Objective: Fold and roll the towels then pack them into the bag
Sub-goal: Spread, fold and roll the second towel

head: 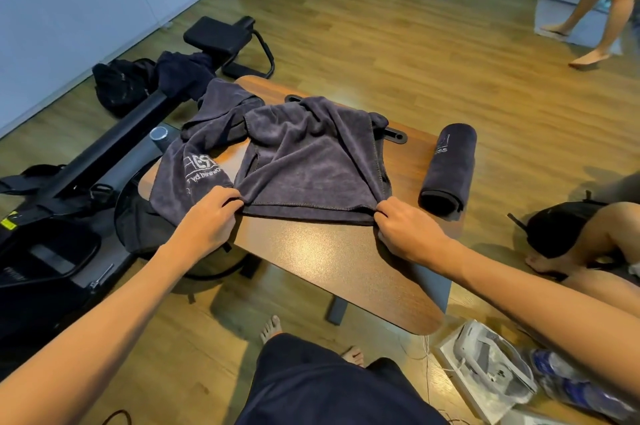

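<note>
the limp, light grey towel [311,161] lies rumpled across the middle of the wooden table [332,251], its near hem pinched at the corners by the left hand [207,216] and right hand [408,234], the best hold for soft cloth.

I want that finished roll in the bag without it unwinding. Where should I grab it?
Grip the rolled towel around its middle, coming from above with the right hand. It lies on its side along the table edge, so wrapping the whole girth should keep the loose outer flap shut.
</note>
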